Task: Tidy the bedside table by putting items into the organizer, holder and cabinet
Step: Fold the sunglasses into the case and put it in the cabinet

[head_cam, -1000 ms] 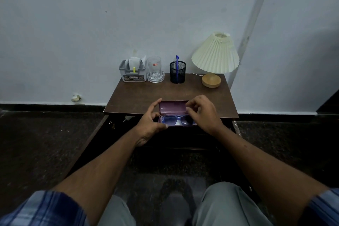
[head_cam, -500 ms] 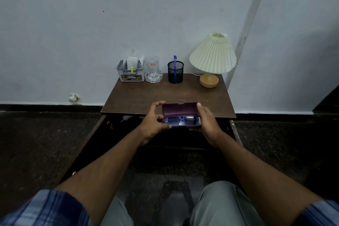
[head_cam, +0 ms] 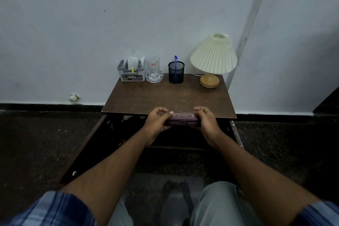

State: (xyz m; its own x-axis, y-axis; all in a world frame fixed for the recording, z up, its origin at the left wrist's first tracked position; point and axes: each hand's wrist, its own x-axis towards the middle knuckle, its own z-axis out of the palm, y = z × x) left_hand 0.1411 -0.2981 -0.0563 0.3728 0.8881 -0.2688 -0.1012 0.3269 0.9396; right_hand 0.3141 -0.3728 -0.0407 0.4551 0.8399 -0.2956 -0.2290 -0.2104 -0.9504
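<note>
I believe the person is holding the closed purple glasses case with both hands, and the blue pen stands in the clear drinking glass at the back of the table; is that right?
Not quite. In the head view the blue pen stands in the black mesh holder, not the clear drinking glass. The rest holds: the left hand and right hand grip the closed purple glasses case.

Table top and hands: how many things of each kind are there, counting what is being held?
Organizer: 1
Glass: 1
Coaster: 1
Pen holder: 1
Pen: 1
Lamp: 1
Glasses case, shut, held by left hand and right hand: 1
Total: 7
</note>
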